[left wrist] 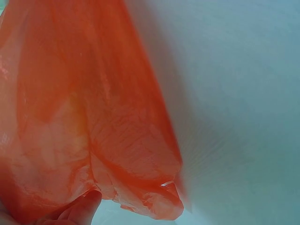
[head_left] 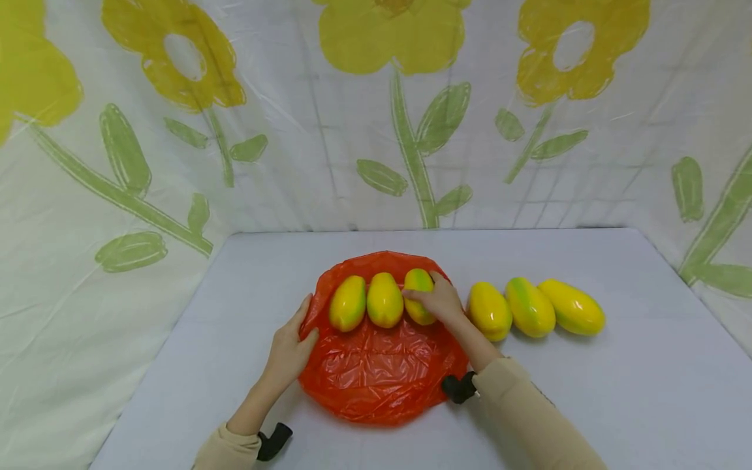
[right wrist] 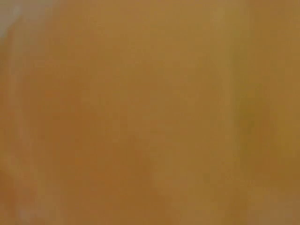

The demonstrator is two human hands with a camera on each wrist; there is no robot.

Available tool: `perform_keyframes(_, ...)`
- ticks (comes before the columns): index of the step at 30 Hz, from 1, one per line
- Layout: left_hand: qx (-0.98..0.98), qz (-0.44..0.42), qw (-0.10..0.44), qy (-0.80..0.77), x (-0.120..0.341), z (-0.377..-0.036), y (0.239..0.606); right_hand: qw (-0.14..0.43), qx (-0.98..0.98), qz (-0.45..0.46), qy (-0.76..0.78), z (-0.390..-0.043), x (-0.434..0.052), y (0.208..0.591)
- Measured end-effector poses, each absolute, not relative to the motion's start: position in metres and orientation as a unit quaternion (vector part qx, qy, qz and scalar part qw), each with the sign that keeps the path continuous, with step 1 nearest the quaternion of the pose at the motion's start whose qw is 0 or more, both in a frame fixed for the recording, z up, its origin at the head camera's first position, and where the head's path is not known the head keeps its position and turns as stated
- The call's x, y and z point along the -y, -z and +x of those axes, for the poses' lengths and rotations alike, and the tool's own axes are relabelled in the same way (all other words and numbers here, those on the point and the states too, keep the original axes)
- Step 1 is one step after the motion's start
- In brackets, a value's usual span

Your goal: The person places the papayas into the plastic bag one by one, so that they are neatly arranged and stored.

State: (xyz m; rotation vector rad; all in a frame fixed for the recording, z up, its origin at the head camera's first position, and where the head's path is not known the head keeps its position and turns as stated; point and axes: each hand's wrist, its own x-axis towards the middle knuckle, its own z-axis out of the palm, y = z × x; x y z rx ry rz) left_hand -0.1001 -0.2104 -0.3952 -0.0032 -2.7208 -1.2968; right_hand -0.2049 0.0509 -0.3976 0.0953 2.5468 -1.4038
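Note:
A red plastic bag (head_left: 376, 375) lies spread on the table with its mouth open. Inside its far part, a left papaya (head_left: 348, 303) and a middle papaya (head_left: 384, 300), both glossy yellow-green, sit side by side. My right hand (head_left: 440, 301) grips the right papaya (head_left: 418, 281) beside them, thumb on its left and fingers at its far right. At the bag's left edge, my left hand (head_left: 288, 349) holds the plastic; a fingertip (left wrist: 84, 206) presses the red film in the left wrist view. The right wrist view is only an orange-yellow blur.
Right of the bag, three more papayas lie in a row: one near my right forearm (head_left: 490, 312), another in the middle (head_left: 530, 307), and a tilted one (head_left: 571, 307). Behind the white table (head_left: 264, 261) hangs a flower-printed curtain (head_left: 282, 150).

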Motion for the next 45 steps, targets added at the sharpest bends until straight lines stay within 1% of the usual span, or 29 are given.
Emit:
perform_keyframes(8, 0.899, 0.001, 0.064, 0.433, 0.21, -0.099, 0.394, 0.115, -0.868, 0.035, 0.482, -0.206, -0.05, 0.404)
perform_keyframes(19, 0.899, -0.003, 0.065, 0.433, 0.211, -0.1, 0.395, 0.125, -0.871, 0.031, 0.473, -0.206, -0.051, 0.402)
perform_keyframes(24, 0.899, 0.001, 0.061, 0.434, 0.211, -0.1, 0.394, 0.113, -0.873, 0.027, 0.473, -0.204, -0.05, 0.401)
perform_keyframes(31, 0.897, -0.001, 0.061, 0.437, 0.21, -0.099, 0.391, 0.077, -0.887, 0.01, 0.456, -0.2, -0.05, 0.398)
perform_keyframes(38, 0.9, -0.003, 0.065, 0.432, 0.21, -0.099, 0.39, 0.052, -0.892, -0.017, 0.449, -0.192, -0.055, 0.386)
perform_keyframes(45, 0.901, -0.003, 0.065, 0.428, 0.21, -0.1, 0.391, 0.062, -0.882, -0.025, 0.466, -0.182, -0.06, 0.371)
